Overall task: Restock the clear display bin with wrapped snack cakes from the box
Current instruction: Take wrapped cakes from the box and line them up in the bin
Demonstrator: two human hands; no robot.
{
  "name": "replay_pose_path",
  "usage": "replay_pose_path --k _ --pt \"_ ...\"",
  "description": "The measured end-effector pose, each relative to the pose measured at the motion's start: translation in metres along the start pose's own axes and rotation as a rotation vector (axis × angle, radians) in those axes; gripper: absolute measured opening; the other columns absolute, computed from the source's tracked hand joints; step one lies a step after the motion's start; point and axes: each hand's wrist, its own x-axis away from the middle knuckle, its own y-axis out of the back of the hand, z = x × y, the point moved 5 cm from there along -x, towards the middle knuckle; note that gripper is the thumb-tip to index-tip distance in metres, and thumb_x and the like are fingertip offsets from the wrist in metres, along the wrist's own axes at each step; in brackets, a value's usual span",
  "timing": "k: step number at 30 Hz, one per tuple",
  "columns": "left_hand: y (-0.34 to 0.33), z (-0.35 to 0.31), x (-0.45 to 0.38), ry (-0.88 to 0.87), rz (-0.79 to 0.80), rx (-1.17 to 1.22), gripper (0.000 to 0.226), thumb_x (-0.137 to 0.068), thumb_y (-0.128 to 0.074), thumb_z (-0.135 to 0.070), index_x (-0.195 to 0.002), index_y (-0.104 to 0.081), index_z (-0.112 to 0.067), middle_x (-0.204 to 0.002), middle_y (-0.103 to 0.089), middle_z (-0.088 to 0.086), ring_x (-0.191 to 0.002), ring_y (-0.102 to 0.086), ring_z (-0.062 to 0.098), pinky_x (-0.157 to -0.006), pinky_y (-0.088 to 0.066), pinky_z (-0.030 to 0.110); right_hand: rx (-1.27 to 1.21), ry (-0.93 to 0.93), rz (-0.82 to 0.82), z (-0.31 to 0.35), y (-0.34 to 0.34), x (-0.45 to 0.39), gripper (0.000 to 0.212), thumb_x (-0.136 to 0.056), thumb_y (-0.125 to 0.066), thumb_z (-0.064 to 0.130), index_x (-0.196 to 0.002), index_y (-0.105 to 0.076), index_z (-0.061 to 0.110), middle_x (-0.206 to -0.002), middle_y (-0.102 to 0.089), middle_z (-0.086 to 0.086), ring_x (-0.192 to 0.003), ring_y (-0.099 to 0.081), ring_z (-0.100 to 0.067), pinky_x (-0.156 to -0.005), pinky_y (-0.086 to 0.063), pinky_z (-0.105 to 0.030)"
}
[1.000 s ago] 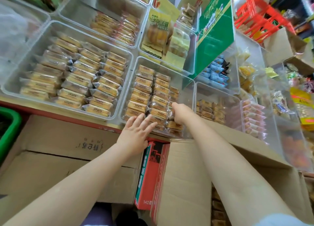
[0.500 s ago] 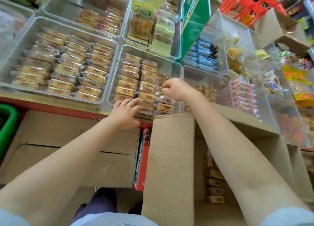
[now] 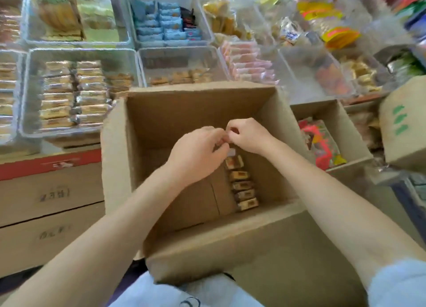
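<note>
The open cardboard box (image 3: 207, 244) stands in front of me. A short row of wrapped snack cakes (image 3: 242, 184) lies along its bottom right. Both hands are down inside it at the far end of that row. My left hand (image 3: 198, 154) has its fingers curled round a cake, whose white wrapper end pokes out below them. My right hand (image 3: 250, 136) is curled as well, and its fingertips meet the left hand's at the same cake. The clear display bin (image 3: 25, 94), filled with columns of the same cakes, sits up and to the left of the box.
More clear bins surround it: one with a few cakes (image 3: 184, 57), blue packets (image 3: 166, 23), pink packets (image 3: 249, 62). A smaller open box of bright snacks (image 3: 322, 145) stands right of my box. Closed cartons (image 3: 50, 203) are stacked at the left.
Both hands left the display bin and dropped into the box, coming together over the row of cakes. My view swung right and down onto the box.
</note>
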Motion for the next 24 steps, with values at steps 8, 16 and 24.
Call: replay_pose_path --k 8,16,24 --pt "-0.086 0.024 -0.006 0.138 0.352 -0.327 0.032 -0.105 -0.046 -0.035 -0.132 -0.060 -0.026 -0.120 -0.065 -0.002 -0.106 -0.062 0.017 -0.081 -0.050 0.029 0.185 -0.142 0.314 -0.079 -0.077 -0.026 0.025 -0.100 -0.052 0.015 -0.119 -0.067 0.010 -0.117 -0.066 -0.008 -0.101 -0.063 -0.026 -0.084 -0.054 -0.036" --pt "-0.066 0.032 -0.020 0.159 0.181 -0.332 0.038 -0.106 -0.043 -0.037 -0.139 -0.056 -0.025 -0.122 -0.064 -0.003 -0.106 -0.062 0.019 -0.079 -0.046 0.030 0.563 -0.118 0.606 -0.122 -0.159 -0.059 0.052 -0.101 -0.050 0.015 -0.151 -0.038 0.011 -0.151 -0.043 -0.015 -0.134 -0.047 -0.034 -0.105 -0.046 -0.042" --pt "-0.073 0.046 -0.019 0.246 0.198 -0.247 0.037 -0.105 -0.046 -0.037 -0.139 -0.056 -0.025 -0.120 -0.062 -0.005 -0.094 -0.052 0.009 -0.076 -0.041 0.024 0.558 0.019 0.498 -0.103 -0.156 -0.067 0.032 -0.089 -0.069 0.031 -0.119 -0.063 0.020 -0.128 -0.060 -0.005 -0.119 -0.056 -0.026 -0.103 -0.038 -0.041"
